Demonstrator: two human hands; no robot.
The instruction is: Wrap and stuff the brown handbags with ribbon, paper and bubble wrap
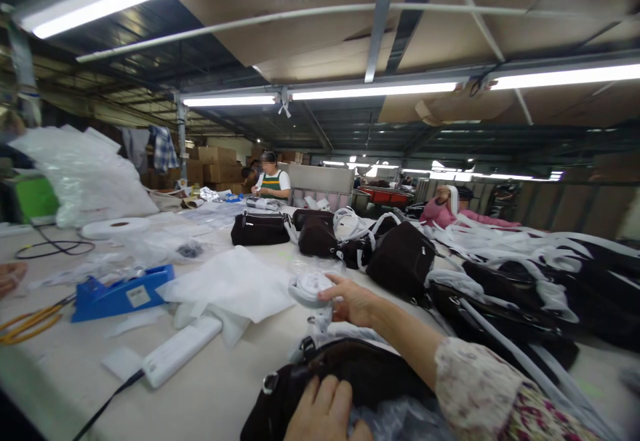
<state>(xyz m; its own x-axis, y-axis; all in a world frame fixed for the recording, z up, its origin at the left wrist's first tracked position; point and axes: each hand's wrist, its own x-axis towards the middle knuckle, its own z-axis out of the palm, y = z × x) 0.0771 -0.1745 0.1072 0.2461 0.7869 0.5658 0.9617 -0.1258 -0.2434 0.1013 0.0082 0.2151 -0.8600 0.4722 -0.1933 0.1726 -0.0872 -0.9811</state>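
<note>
A dark brown bag [370,368] with metal rings lies at the near edge of the table, clear plastic bunched at its opening. My left hand [325,411] rests on the bag's near side, its fingers bent over the fabric; whether they pinch it cannot be made out. Beyond the bag, my right hand [350,300] grips a coiled strap wrapped in white [309,286], thumb and fingers around its right side. A metal clasp hangs just below the coil.
Several dark bags [403,261] with white-wrapped straps fill the right and back. White sheets [235,284], a blue tape dispenser [127,293], a white power strip [183,350] and orange-handled scissors [33,321] lie left. Two people [273,181] work farther back.
</note>
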